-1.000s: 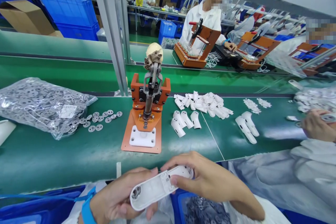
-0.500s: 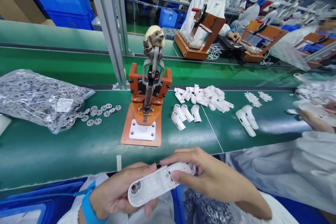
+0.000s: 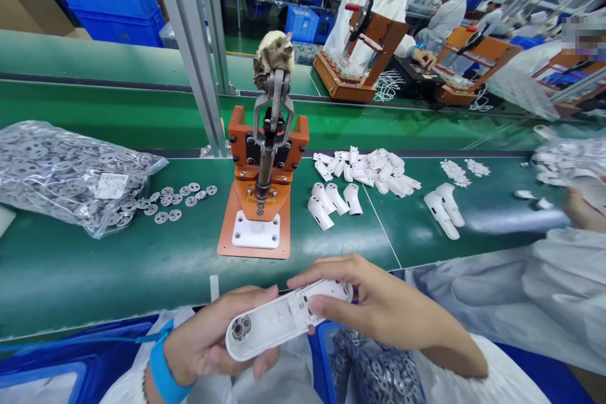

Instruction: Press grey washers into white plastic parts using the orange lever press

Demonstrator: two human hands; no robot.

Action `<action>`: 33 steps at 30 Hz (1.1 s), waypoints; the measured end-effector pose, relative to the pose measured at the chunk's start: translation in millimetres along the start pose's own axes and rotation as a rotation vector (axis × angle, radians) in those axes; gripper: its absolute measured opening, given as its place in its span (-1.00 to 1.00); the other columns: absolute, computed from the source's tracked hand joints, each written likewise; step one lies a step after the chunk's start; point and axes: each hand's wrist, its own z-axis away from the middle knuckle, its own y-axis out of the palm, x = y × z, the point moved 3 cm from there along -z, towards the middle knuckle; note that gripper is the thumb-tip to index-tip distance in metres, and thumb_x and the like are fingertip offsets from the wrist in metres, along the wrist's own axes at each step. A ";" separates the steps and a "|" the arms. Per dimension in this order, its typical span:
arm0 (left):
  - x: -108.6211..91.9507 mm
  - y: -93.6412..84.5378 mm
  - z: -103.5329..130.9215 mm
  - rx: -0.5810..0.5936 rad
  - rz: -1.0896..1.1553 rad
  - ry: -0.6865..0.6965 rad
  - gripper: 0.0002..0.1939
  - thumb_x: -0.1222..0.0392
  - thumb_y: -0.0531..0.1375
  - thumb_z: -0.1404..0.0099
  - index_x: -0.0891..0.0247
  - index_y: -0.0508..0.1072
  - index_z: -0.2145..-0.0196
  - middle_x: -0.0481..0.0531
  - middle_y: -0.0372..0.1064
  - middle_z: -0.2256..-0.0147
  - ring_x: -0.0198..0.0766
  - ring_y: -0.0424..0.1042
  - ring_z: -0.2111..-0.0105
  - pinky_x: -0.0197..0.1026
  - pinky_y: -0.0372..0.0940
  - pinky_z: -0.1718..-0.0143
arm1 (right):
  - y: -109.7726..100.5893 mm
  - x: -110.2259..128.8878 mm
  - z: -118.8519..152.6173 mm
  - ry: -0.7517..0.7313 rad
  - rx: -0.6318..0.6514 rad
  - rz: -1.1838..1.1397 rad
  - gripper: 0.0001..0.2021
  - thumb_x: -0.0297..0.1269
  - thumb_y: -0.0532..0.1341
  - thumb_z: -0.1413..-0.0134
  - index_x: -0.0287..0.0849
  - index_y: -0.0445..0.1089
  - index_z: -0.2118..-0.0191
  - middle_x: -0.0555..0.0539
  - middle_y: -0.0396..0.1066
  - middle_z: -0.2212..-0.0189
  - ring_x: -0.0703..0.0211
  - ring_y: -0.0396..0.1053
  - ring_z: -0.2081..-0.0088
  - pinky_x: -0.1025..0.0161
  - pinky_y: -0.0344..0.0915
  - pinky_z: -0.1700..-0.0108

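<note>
A long white plastic housing (image 3: 269, 326) with rounded ends is held between both hands, its hollow inner side turned up. A grey round disc (image 3: 241, 327) sits inside its left end. My left hand (image 3: 222, 334) grips that end from below and behind, with a blue band at the wrist. My right hand (image 3: 353, 293) clasps the right end, thumb on the inner face and fingers over the far edge. Beyond the hands, on the green bench, stands an orange toggle press (image 3: 262, 196) with a white block (image 3: 256, 230) on its base.
A clear bag of grey discs (image 3: 66, 170) lies left, loose discs (image 3: 175, 200) beside it. White curved parts (image 3: 374, 170) are heaped right of the press. Two longer white housings (image 3: 444, 211) lie farther right. A co-worker's hand (image 3: 587, 208) is at the right edge.
The view has shifted slightly. The housing has tilted a little, so the grey disc shows more fully. Both hands keep their hold.
</note>
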 end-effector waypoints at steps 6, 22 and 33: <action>-1.1 -0.3 -0.4 0.054 0.047 -0.028 -0.38 -0.20 0.07 -0.43 0.50 0.57 0.06 0.10 0.44 0.61 -0.49 -0.06 0.87 -0.34 -0.31 0.88 | 4.0 -9.1 -0.6 -0.022 0.027 -0.135 -0.66 -0.08 0.20 -0.35 -0.13 0.49 -0.09 -0.05 0.60 0.30 0.20 0.50 0.27 0.29 0.34 0.26; -2.3 4.4 -1.3 0.077 0.012 -0.037 -0.37 -0.24 0.12 -0.37 0.48 0.61 0.27 0.08 0.40 0.63 -0.52 -0.07 0.88 -0.34 -0.32 0.90 | 6.7 -6.4 -0.4 -0.023 0.035 -0.115 -0.66 -0.06 0.22 -0.33 -0.08 0.50 -0.09 -0.02 0.61 0.31 0.21 0.48 0.27 0.33 0.30 0.28; -8.8 19.8 9.7 -0.100 -0.183 -0.052 -0.45 -0.31 0.14 -0.34 0.26 0.46 0.45 -0.06 0.34 0.66 -0.51 -0.12 0.83 -0.32 -0.35 0.79 | 8.9 -5.3 7.2 0.041 -0.011 0.124 -0.71 -0.04 0.17 -0.36 -0.04 0.51 -0.02 0.03 0.56 0.18 0.24 0.41 0.27 0.33 0.24 0.19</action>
